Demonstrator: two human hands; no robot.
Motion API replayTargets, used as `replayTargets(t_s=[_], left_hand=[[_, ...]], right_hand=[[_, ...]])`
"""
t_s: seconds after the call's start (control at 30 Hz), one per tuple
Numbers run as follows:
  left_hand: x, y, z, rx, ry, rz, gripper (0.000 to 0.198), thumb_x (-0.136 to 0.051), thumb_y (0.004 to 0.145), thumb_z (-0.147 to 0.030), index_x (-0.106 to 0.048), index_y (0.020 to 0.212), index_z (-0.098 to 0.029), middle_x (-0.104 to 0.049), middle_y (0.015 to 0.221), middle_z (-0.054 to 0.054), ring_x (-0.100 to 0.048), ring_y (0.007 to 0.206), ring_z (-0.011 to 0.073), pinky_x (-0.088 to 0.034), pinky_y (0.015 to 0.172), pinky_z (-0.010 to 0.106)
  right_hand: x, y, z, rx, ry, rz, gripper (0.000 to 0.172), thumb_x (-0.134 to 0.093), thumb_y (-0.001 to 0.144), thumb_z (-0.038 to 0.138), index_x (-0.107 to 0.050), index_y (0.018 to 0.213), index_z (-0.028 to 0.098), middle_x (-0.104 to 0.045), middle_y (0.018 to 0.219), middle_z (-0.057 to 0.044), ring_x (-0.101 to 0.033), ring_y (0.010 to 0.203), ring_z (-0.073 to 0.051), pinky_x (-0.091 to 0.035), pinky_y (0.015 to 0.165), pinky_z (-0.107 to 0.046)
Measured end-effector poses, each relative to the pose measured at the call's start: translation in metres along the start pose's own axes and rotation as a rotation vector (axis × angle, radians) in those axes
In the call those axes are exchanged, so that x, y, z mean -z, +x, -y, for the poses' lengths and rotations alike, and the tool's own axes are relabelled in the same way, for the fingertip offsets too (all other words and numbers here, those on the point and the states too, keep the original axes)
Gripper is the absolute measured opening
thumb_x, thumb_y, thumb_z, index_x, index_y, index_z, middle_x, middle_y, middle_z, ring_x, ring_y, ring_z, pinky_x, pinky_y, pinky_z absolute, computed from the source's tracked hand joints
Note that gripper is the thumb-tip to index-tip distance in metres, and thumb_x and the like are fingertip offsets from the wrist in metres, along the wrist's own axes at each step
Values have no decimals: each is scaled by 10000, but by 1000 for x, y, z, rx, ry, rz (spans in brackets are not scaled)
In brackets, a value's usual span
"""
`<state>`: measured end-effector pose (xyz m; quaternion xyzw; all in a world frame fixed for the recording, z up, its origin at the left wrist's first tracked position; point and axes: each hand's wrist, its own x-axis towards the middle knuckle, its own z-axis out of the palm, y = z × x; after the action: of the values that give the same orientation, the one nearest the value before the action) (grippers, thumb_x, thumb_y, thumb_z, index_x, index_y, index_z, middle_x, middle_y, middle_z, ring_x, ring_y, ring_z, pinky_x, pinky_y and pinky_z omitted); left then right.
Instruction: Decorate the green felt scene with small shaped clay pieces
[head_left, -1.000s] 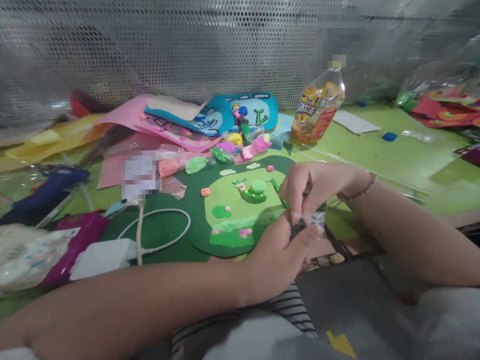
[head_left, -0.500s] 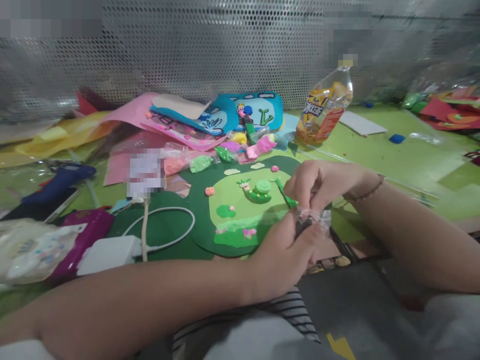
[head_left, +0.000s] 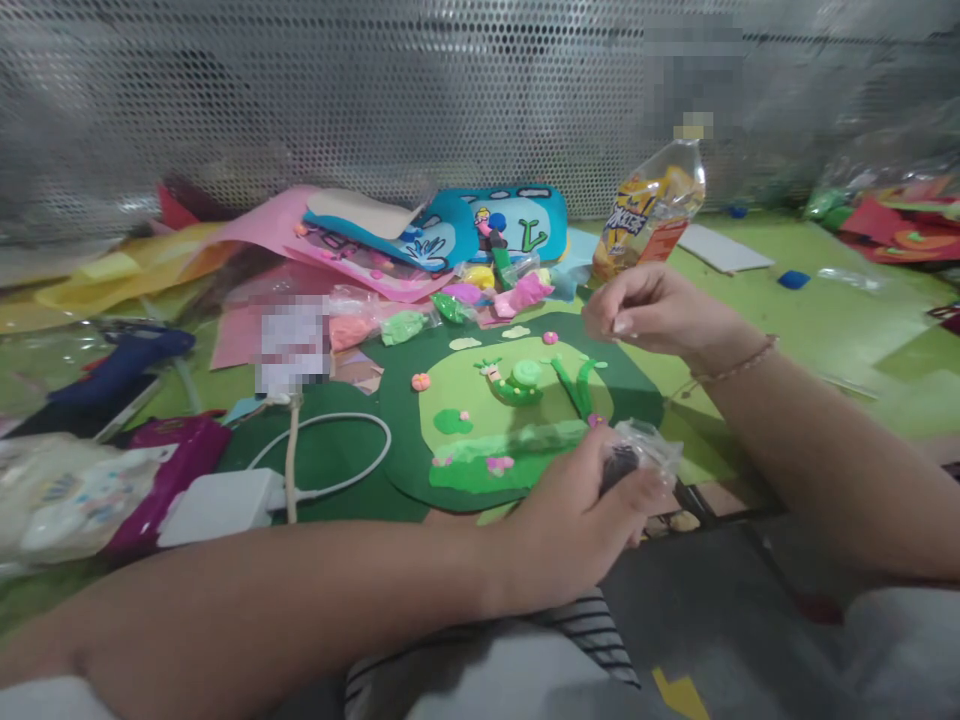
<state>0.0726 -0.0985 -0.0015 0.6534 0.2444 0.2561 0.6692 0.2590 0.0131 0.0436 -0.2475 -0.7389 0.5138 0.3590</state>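
My left hand [head_left: 577, 520] is closed around a small clear plastic bag [head_left: 652, 450] with a dark lump in it, above the near right edge of the green picture board. My right hand [head_left: 645, 310] is raised over the board's upper right corner, thumb and fingers pinched together; whatever lies between them is too small or hidden to make out. On the dark green board [head_left: 401, 440] sit a green clay snail [head_left: 521, 380], a green clay plant [head_left: 581, 385], pink clay flowers [head_left: 499, 465] and pale cloud shapes [head_left: 465, 343].
Behind the board lie several bagged clay lumps [head_left: 405, 327] and a blue picture board [head_left: 551, 225]. A plastic bottle [head_left: 645, 220] stands at the back right. To the left are a white charger [head_left: 225, 505], a purple pouch [head_left: 202, 440] and a blue glue gun [head_left: 142, 350].
My right hand has come away from the bag, moving up and toward the board's far right corner. My left hand still holds the bag and has shifted slightly right.
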Motion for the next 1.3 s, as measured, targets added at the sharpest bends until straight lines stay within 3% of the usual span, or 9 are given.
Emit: replayTargets(t_s=[0.1,0.2,0.3,0.43,0.57,0.8,1.3], left_hand=[[0,0,-1,16,95,36,360,-345,885,-533,-411,885,-179,-447,627,-48,-417,565,66,-352,577,218],[1,-1,-3,62,233,67,404,-311,877,-571,-418,856,-182,-474,639,-33,-455,606,91,-354,592,236],[3,-3,-10,77,392,140,443,-321,851,-613,-447,889,-190,-518,719,-5,-498,684,131,-376,625,266],[6,-5,-17,-30,524,307,462,-354,835,-618,-477,994,-203,-548,976,52,-534,891,200,-423,750,323],[6,-3,-17,-78,580,382,475,-365,825,-624,-479,960,-184,-543,974,68,-535,929,220,-432,786,335],[5,-2,-15,-69,579,378,478,-378,810,-643,-476,933,-192,-547,967,61,-538,946,226,-428,812,345],[7,-3,-16,-63,545,395,467,-385,815,-631,-463,938,-187,-540,985,62,-532,944,214,-427,812,330]], right_hand=[[5,3,-7,-110,-45,-106,129,-701,713,285,-647,725,169,-560,584,43,-460,507,-50,-348,499,-202],[-2,7,-13,-306,-160,13,157,-672,733,301,-643,781,154,-625,688,10,-537,581,-74,-425,574,-223],[-11,10,-16,-411,-228,110,172,-637,752,318,-624,807,155,-657,774,-9,-576,638,-90,-461,633,-245],[-15,10,-17,-428,-224,149,170,-612,769,319,-613,804,153,-667,806,-20,-581,647,-82,-468,638,-236],[-13,10,-17,-438,-220,139,162,-626,758,302,-627,820,152,-674,793,-15,-586,644,-78,-475,633,-229],[-15,10,-17,-422,-237,130,233,-647,738,297,-676,928,165,-691,803,-15,-608,670,-85,-484,640,-223],[-17,10,-14,-428,-243,154,243,-706,670,308,-695,875,179,-697,850,-11,-627,803,-132,-482,778,-279]])
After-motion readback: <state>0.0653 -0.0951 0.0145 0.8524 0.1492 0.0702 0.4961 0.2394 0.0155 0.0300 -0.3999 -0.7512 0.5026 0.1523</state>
